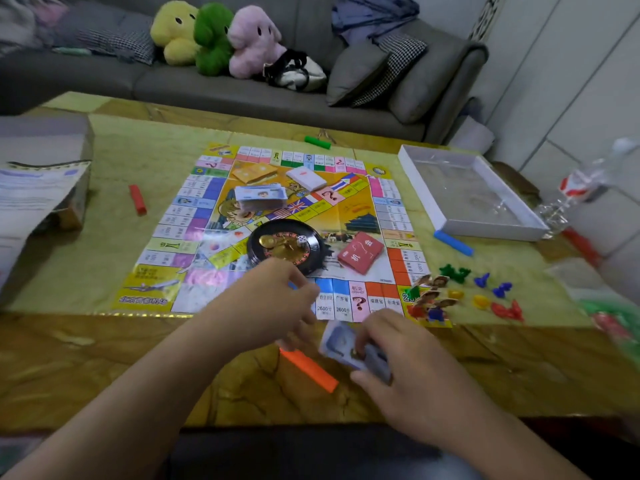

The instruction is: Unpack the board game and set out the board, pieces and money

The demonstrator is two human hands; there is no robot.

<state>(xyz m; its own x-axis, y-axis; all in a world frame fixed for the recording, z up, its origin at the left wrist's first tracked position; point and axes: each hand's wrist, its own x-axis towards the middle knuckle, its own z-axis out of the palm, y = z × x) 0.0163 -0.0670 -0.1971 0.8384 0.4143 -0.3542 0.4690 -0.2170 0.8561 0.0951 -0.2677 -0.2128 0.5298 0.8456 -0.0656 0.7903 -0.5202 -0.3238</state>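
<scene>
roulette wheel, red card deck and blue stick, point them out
roulette wheel (287, 244): head view, gold hub
red card deck (361, 252): head view, top card's middle
blue stick (453, 242): head view, mid-length

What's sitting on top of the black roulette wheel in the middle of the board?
On the black roulette wheel a white die rests beside the gold spinner. The left hand covers the wheel's near edge, so anything there is hidden.

Three plush toys (214, 36), one board (277, 230), one roulette wheel (287, 245), two hands (266, 303).
</scene>
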